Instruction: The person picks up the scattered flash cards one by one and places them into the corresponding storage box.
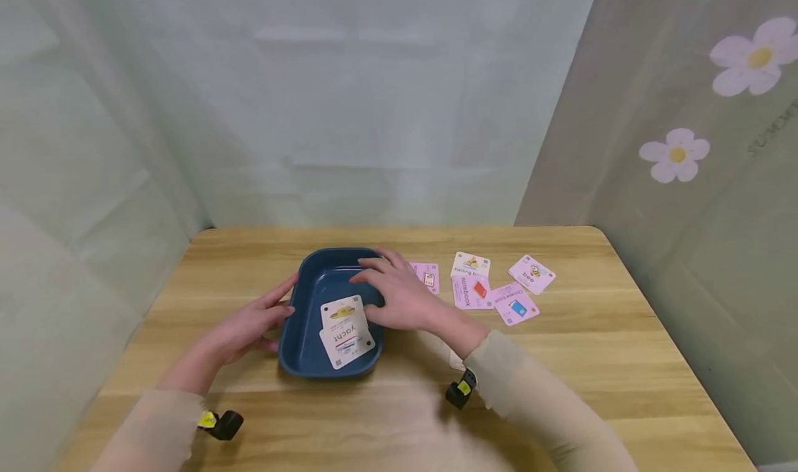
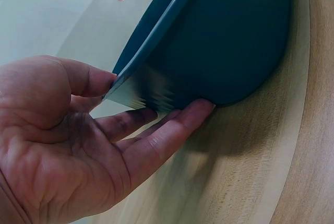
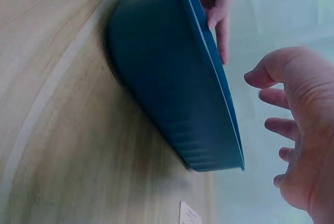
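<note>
A dark blue plastic tray point(image 1: 305, 347) stands on the table. Inside it lie two overlapping white picture cards, the lower reading "yacht" point(image 1: 347, 344), the other showing a yellow picture point(image 1: 341, 312). My left hand point(image 1: 252, 325) holds the tray's left side, thumb at the rim and fingers point(image 2: 175, 130) against the outer wall. Over the right rim hovers my right hand point(image 1: 402, 293), its fingers loosely bent with nothing between them. In the right wrist view that hand point(image 3: 308, 119) is apart from the tray wall point(image 3: 167, 78).
Right of the tray lie picture cards: a sailing card point(image 1: 471, 263), a notebook card point(image 1: 472, 292), a Chinese book card point(image 1: 514, 304), a bee card point(image 1: 532, 274) and a partly hidden pink card point(image 1: 429, 276). Another white card point(image 1: 456, 362) shows beneath my right wrist. Fabric walls surround the table.
</note>
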`<state>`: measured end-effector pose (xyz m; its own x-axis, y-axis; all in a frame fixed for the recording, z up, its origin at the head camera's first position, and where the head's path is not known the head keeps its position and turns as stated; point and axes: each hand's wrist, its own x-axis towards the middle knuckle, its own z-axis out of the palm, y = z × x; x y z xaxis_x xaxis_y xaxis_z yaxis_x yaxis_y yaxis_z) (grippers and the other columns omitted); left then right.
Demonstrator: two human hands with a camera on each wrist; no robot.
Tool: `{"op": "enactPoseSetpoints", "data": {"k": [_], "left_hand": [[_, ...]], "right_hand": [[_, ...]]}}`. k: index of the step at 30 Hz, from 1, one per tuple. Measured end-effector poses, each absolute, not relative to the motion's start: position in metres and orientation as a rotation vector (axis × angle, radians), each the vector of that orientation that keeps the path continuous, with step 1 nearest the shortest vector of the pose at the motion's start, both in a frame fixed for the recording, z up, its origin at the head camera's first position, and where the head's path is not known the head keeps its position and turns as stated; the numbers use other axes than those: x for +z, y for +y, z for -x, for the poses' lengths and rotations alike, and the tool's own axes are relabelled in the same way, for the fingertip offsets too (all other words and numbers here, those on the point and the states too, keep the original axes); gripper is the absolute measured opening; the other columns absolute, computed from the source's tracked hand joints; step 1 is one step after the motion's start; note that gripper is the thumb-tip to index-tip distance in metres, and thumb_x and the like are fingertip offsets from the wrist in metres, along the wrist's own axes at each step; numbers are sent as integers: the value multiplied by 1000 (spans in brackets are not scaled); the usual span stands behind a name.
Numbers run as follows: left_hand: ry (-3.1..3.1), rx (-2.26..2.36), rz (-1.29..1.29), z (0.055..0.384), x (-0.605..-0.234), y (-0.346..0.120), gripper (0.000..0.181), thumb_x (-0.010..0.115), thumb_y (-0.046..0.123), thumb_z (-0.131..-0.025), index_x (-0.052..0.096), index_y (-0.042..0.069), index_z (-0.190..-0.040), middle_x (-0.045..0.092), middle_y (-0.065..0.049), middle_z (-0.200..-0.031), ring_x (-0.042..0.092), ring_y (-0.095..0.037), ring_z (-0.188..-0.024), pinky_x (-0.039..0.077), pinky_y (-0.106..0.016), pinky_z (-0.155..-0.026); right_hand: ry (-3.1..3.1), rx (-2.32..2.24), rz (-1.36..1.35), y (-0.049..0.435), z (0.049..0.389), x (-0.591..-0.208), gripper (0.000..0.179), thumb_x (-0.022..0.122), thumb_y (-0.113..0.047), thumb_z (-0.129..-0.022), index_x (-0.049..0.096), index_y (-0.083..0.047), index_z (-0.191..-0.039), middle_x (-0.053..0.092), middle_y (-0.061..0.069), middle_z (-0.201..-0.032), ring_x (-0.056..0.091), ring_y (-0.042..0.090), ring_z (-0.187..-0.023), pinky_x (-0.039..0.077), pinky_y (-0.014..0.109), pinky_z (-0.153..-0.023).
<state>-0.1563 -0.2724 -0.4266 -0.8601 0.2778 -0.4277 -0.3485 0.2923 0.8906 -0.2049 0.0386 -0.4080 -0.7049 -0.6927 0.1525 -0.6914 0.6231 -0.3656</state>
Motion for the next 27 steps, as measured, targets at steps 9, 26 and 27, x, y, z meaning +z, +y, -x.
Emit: {"op": "enactPoseSetpoints", "data": {"k": [9, 26, 27], "left_hand": [[2057, 1613, 67, 150, -429, -273, 69, 46, 20, -109, 8, 38, -165, 13, -31, -163, 56, -38, -118, 59, -50, -79], [2081, 1596, 76, 151, -426, -271, 70, 46, 20, -109, 9, 38, -165, 19, -30, -161, 61, -33, -106, 60, -48, -78], [2081, 1597, 76, 151, -425, -271, 70, 46, 20, -109, 9, 37, -165, 19, -30, -161, 61, -33, -107, 60, -48, -78]], "right_hand": [[2839, -797, 1146, 55, 202, -406, 58, 70, -30, -92, 55, -26, -148, 39, 0, -160, 14, 28, -154, 16, 56, -120], [2956, -853, 1027, 111, 204, -399, 60, 68, -27, -90, 55, -22, -148, 51, -4, -147, 33, 21, -141, 32, 49, -113], [2959, -859, 1021, 115, 203, -398, 60, 68, -27, -90, 55, -22, -148, 51, -4, -147, 33, 21, -141, 32, 49, -113]]}}
